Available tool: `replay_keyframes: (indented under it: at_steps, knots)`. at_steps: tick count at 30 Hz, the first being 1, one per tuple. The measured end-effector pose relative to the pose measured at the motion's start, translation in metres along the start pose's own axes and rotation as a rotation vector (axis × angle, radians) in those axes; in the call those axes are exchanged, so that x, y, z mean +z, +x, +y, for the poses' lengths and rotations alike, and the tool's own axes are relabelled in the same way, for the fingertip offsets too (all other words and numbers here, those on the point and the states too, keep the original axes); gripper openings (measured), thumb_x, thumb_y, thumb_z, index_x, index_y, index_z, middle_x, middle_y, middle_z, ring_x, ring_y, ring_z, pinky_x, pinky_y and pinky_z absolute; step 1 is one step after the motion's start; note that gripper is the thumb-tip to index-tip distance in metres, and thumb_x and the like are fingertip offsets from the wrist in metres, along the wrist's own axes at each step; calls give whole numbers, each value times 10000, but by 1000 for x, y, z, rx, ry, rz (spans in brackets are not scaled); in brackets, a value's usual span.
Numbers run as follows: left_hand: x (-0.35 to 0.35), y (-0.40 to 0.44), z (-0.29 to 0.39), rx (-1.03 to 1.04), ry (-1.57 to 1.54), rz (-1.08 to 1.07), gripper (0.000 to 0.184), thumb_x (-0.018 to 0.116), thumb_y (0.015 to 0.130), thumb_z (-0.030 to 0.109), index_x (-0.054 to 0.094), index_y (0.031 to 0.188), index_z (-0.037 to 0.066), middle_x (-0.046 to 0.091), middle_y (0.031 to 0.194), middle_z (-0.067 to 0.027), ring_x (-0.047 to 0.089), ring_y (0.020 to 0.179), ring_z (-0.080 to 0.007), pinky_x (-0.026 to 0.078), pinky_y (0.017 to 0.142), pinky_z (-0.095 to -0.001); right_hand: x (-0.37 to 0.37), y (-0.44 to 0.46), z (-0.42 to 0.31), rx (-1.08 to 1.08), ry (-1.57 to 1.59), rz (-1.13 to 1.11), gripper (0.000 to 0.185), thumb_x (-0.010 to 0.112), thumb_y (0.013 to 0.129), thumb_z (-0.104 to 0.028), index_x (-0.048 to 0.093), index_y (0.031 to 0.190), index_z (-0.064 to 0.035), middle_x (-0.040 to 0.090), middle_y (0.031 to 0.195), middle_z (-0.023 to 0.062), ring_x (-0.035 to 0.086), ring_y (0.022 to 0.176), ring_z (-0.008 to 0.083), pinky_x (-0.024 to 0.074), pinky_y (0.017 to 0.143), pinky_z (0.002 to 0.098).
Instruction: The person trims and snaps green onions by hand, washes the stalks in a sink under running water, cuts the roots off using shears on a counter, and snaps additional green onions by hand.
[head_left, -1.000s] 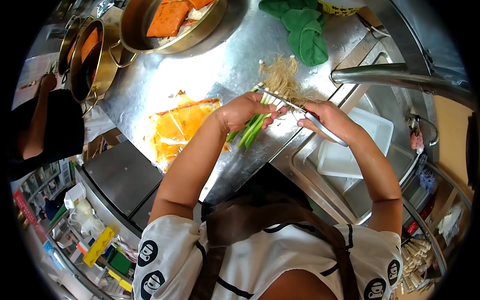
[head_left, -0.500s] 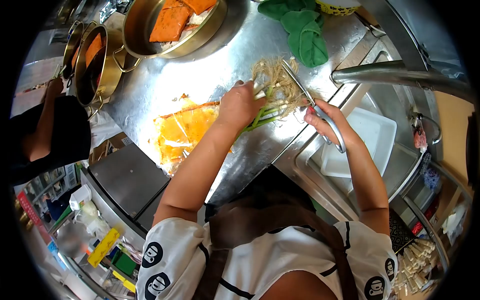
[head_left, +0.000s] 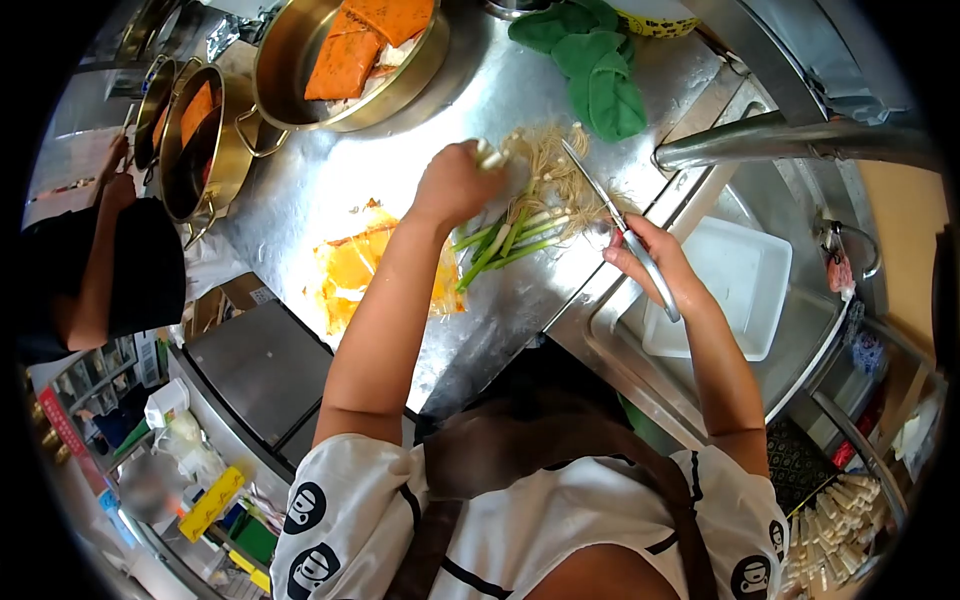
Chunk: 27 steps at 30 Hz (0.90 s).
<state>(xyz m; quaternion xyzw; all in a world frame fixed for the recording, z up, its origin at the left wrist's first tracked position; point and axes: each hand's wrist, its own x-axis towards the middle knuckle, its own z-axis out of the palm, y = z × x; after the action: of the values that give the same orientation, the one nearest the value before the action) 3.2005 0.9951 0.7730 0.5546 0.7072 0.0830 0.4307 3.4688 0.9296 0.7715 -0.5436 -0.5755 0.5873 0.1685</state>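
My left hand (head_left: 458,184) is closed round a few white scallion ends (head_left: 487,155), held above the metal counter (head_left: 360,165). Below it and to the right lie several green scallions (head_left: 510,240), with a heap of trimmed roots (head_left: 550,165) beyond them. Over the counter's right edge my right hand (head_left: 650,258) grips scissors (head_left: 622,225), whose blades point up and left beside the roots. A flat orange packet in clear wrap (head_left: 350,270) rests on the counter, partly behind my left forearm.
A large brass pan (head_left: 400,95) with orange slabs stands at the back left, two more pots (head_left: 225,140) beside it. A green cloth (head_left: 605,85) lies at the back. A white tray (head_left: 735,285) sits in the sink at right. Another person's arms (head_left: 100,240) are at far left.
My left hand has let go of the green scallions, which now lie on the counter, and has moved up and left with white ends. The scissors have moved slightly away from the roots.
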Motion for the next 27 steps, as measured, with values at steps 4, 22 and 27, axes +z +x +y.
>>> replay_keyframes:
  at_steps: [4, 22, 27]
  knots:
    - [38, 16, 7, 54, 250, 103, 411, 689, 729, 348, 637, 948, 4, 654, 841, -197, 644, 778, -310, 493, 732, -390, 1, 2, 4, 7, -40, 4, 272, 681, 826, -224, 536, 934, -20, 494, 785, 16, 444, 723, 103, 406, 670, 245]
    - [-6, 2, 0, -2, -455, -232, 183, 752, 748, 194, 666, 839, 60, 636, 741, 12, 517, 641, -78, 399, 604, -242, -3, 0, -23, 45, -138, -200, 315, 716, 787, -248, 495, 898, -53, 484, 823, 26, 449, 749, 123, 412, 677, 260]
    - [-1, 4, -3, 42, -438, -318, 210, 742, 765, 216, 682, 902, 69, 648, 771, 16, 530, 666, -84, 411, 644, -244, -4, 10, -23, -56, -223, -128, 510, 730, 757, -360, 549, 1092, -22, 547, 883, 103, 526, 801, 225, 444, 730, 324]
